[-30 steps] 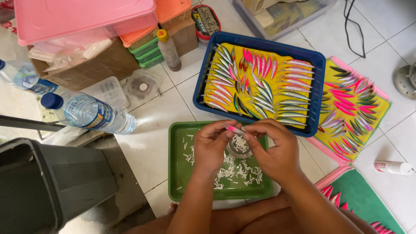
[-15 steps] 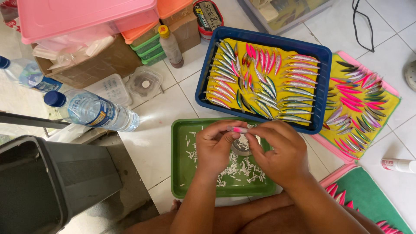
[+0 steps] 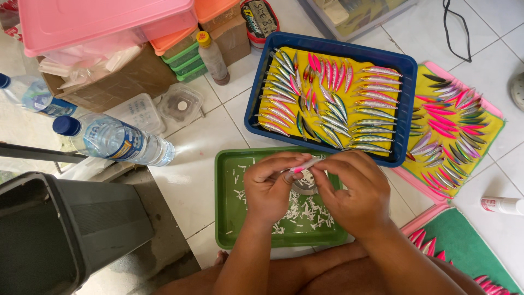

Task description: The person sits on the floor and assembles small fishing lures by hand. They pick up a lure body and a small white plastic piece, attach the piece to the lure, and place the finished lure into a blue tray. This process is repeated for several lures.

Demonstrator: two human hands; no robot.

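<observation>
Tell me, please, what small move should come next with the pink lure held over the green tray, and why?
Probably peel on: both hands pinch the slim pink fishing lure above the green plastic tray, where white scraps already lie, so loosened bits should drop there.

A green tray [image 3: 229,207] is sprinkled with little white bits [image 3: 305,210], and a small pink and silver lure [image 3: 304,165] is seen above it. A blue tray [image 3: 406,104] is lined in yellow and filled with silver, pink and green striped lures [image 3: 327,98]. A pink lid [image 3: 93,19], a bottle with a blue cap [image 3: 112,139] and a dark grey bin [image 3: 60,235] are seen on white tiles [image 3: 191,175].
</observation>
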